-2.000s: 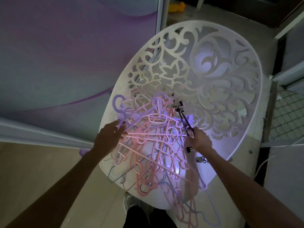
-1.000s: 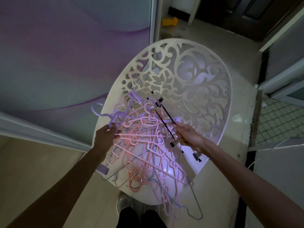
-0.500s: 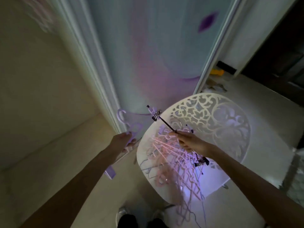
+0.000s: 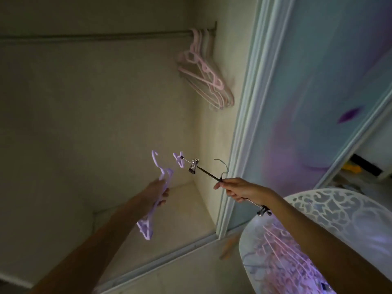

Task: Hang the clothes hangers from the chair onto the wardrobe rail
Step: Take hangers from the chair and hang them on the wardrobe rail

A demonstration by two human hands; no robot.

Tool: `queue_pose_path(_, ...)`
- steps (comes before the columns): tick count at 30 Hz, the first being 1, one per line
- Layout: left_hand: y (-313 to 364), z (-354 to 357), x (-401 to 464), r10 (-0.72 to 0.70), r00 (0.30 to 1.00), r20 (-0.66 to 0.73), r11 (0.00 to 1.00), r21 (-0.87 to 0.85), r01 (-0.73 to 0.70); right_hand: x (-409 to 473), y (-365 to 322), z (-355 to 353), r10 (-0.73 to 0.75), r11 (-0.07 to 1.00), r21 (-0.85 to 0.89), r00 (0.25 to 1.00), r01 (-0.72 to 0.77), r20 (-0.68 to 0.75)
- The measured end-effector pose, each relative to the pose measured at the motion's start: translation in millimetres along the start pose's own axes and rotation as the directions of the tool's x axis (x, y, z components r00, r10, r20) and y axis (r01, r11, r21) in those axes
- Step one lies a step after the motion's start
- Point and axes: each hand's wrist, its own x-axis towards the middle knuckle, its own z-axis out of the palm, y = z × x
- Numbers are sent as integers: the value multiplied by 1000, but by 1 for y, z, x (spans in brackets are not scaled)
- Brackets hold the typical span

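Left hand (image 4: 158, 193) gripping lilac plastic hanger (image 4: 156, 188); right hand (image 4: 239, 189) pinching black metal clip hanger (image 4: 209, 174). Raise hooks over thin wardrobe rail (image 4: 95, 36), left of hung pink hangers (image 4: 203, 68).

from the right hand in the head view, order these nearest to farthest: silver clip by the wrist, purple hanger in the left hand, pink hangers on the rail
From the right hand:
1. Silver clip, on the metal clip hanger it grips, just behind the wrist.
2. Purple hanger, to the left, gripped by the left hand.
3. Pink hangers, high up on the wardrobe rail.
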Motion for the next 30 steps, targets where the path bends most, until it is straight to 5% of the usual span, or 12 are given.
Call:
queue_pose_path(6, 53, -70, -6, 162, 982, 94, 985, -77, -155, 27, -99, 35, 72, 994, 93, 982, -56, -172)
queue_pose_path(11, 104, -87, 2, 193, 981, 30, 941, -288, -176, 44, -165, 30, 91, 962, 266, 989, -57, -116)
queue_pose_path(20, 181, -89, 45, 250, 968, -23, 887, -395, -238, 98, -237, -20, -61, 986, -164, 971, 23, -232)
queue_pose_path(25, 220, -86, 80, 359, 916, -180, 897, -203, -392, 141, -274, -67, -287, 884, -451, 904, 123, -316)
queue_pose_path(30, 241, -91, 105, 322, 930, -180, 918, -182, -353, 167, -317, -102, -438, 769, -620, 834, 154, -336)
